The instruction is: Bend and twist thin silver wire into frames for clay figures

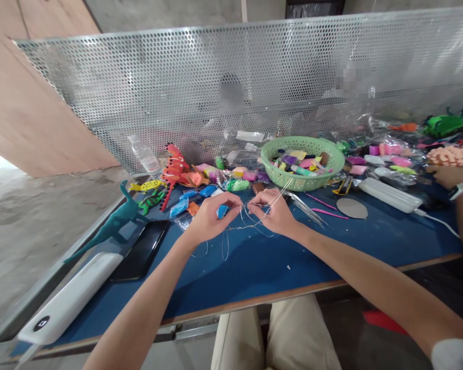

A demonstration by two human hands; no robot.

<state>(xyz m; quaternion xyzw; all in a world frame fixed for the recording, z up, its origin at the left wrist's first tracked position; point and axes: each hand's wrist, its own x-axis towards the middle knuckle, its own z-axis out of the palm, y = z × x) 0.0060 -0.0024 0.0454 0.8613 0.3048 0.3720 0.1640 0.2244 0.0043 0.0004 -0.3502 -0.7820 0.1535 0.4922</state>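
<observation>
Our left hand (215,217) reaches from seven o'clock, right hand (277,211) from four; fingers (231,199) pinched close on wire (242,227) above the tabletop (231,275), its tangle running roughly nine-to-three, strands pointing toward one.

Head-worn view, forward, down at hands (207,218)

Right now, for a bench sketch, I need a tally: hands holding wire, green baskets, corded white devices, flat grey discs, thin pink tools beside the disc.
Hands holding wire: 2
Green basket: 1
Corded white devices: 2
Flat grey disc: 1
Thin pink tools: 2
Total: 8
</observation>
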